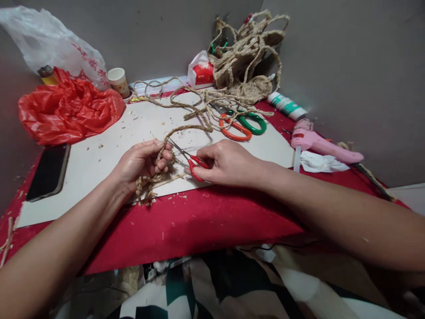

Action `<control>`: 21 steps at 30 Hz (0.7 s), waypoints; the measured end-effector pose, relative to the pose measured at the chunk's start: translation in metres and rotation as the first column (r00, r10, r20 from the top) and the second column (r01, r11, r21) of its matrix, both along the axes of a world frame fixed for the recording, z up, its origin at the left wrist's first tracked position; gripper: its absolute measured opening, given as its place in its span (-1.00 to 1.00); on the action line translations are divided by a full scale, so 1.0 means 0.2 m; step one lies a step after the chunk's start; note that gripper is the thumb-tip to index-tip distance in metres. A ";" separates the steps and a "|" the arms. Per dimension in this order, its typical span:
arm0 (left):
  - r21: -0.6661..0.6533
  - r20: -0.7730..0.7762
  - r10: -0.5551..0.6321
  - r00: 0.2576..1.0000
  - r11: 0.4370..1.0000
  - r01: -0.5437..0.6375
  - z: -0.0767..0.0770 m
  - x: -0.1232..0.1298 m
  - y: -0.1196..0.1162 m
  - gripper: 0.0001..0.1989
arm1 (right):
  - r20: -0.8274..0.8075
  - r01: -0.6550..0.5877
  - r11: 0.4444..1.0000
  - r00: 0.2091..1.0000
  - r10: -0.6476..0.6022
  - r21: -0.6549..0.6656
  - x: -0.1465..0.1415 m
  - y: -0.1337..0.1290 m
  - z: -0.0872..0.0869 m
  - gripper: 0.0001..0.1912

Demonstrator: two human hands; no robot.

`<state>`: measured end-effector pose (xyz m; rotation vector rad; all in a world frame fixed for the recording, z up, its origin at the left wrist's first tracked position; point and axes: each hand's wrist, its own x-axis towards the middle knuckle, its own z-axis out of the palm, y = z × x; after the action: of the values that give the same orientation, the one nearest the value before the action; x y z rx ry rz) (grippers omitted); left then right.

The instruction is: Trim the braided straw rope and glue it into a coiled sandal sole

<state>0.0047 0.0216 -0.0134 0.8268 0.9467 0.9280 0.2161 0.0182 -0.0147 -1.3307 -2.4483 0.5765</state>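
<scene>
My left hand is closed around a braided straw cord. A frayed, knotted end of the cord hangs below the palm, and its long part runs away to the right over the board. In my right hand are small red-handled scissors, thumb and fingers in the loops. Their blades point left, with the tips right beside the cord at my left fingertips. Whether the blades touch the cord I cannot tell. Larger scissors with an orange and a green handle lie beyond my right hand.
A white board with straw scraps covers much of the red cloth. Leftward are a phone, a red plastic bag and a paper cup. Woven straw pieces, tissues and a pink glue gun stand back and right.
</scene>
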 end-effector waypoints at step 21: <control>-0.020 -0.010 -0.041 0.999 0.999 0.041 0.02 0.01 -0.03 -0.82 | 0.224 -0.080 0.977 0.974 0.034 0.197 0.03 0.01 0.00 -0.68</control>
<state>0.0072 0.0148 -0.0100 0.8321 0.9438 0.8784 0.2214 0.0192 -0.0150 -1.3039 -2.6438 0.1886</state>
